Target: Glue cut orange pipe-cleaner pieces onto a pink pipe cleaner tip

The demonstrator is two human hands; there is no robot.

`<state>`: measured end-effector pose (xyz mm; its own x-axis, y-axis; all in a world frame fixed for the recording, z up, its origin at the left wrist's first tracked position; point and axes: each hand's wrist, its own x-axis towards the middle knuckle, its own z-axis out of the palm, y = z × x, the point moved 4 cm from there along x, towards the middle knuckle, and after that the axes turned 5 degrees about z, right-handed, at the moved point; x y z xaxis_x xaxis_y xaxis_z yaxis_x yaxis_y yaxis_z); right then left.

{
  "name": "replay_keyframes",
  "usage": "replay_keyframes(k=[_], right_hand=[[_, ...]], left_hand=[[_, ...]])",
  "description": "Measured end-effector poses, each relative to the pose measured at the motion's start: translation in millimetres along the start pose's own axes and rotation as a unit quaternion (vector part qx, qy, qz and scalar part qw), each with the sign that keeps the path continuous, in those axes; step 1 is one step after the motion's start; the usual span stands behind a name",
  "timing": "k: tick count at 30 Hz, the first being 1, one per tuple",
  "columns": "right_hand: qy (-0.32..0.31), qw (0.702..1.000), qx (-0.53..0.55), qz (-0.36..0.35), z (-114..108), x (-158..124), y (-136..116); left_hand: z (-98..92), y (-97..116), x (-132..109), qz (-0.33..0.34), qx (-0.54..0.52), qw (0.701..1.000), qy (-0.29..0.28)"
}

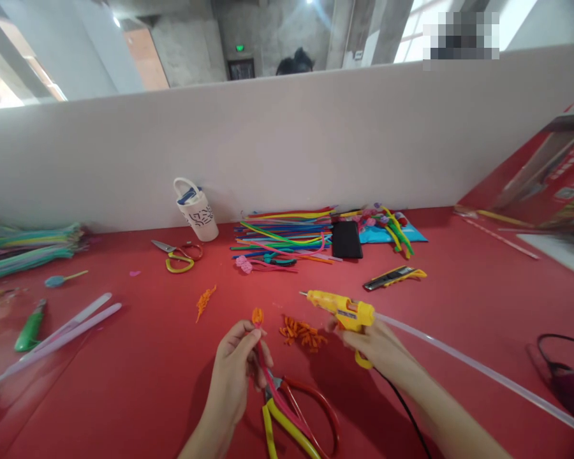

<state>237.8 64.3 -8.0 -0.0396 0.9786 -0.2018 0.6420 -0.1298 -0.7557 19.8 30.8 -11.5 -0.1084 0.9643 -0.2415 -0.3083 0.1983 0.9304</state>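
Observation:
My left hand [236,360] is closed around a pink pipe cleaner [281,401] whose upper end carries a small orange tip [257,316]. In my right hand [380,347] is a yellow glue gun [339,307], its nozzle pointing left. A long clear glue stick [478,364] runs out of the gun's back. Between my hands lies a heap of short orange pieces [303,333]. Just below my left hand rest yellow-handled pliers [289,424] and red-handled scissors [332,408], partly hidden by the pipe cleaner. A twisted orange strand [205,303] lies left of the hand.
Coloured pipe cleaners [287,233], a black phone-like slab [347,240] and a cutter knife [395,278] lie toward the back. Farther left are a white cup [198,217], scissors [179,258] and glue sticks [76,331]. A white partition [287,146] borders the red table [138,395].

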Motion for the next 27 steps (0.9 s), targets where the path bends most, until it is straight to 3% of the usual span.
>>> replay_keyframes(k=[1,4,8,13,15,20,27], right_hand=[[0.015,0.997,-0.071,-0.006,-3,5,4],[0.064,0.986,-0.152,-0.006,-5,17,13],[0.135,0.963,-0.228,-0.035,-4,22,14],[0.18,0.941,-0.271,-0.088,-4,14,2],[0.169,0.941,-0.262,-0.129,2,8,-6],[0.064,0.943,-0.228,-0.235,34,-6,-20],[0.036,0.957,-0.171,-0.23,42,-6,-16]], left_hand=[[1.8,-2,-1,-0.007,0.0,1.0,-0.007],[5.9,-7,-3,-0.019,0.006,0.999,-0.025],[7.3,-12,-5,-0.029,0.013,0.999,-0.039],[9.0,-15,-5,-0.042,0.013,0.998,-0.054],[10.2,-17,-5,-0.049,0.015,0.997,-0.059],[13.2,-21,-5,-0.063,0.027,0.995,-0.067],[15.4,-21,-6,-0.063,0.028,0.995,-0.075]])
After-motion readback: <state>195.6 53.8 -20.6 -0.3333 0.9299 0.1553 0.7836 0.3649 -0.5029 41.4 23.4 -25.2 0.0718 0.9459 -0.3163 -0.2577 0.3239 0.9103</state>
